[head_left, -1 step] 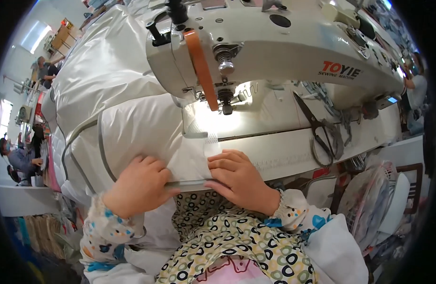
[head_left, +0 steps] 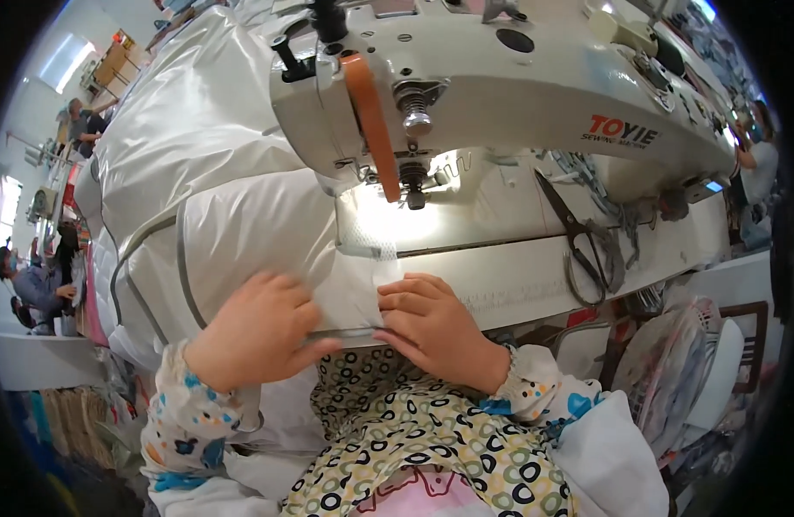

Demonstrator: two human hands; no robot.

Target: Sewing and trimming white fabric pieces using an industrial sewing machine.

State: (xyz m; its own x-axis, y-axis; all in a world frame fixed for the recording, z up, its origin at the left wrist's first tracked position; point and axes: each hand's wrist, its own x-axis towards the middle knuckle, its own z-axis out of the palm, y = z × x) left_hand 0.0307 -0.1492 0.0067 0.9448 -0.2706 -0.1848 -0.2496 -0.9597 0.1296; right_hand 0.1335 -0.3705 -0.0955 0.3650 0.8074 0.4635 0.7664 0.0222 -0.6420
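Observation:
A large piece of shiny white quilted fabric (head_left: 250, 220) with grey piping lies across the sewing machine's bed and spreads to the left. My left hand (head_left: 263, 327) rests on its near edge, thumb stretched out and fingers slightly blurred. My right hand (head_left: 440, 332) pinches the near edge, fingers on top and thumb at the front. Just beyond those fingertips a white mesh strip (head_left: 387, 252) shows on the fabric. The lit needle area of the white sewing machine (head_left: 500, 95) is beyond both hands; an orange guard (head_left: 370, 129) hangs beside it.
Black scissors (head_left: 578, 233) lie on the bed to the right, beside grey scraps (head_left: 619, 254). Clear plastic bags (head_left: 664, 362) stand at the lower right. One person (head_left: 35, 284) sits at the far left, and another (head_left: 759, 164) is at the right edge.
My left hand has shifted slightly to the right along the fabric edge, its fingers blurring. My right hand stays in place. The mesh strip near its fingertips looks a little different.

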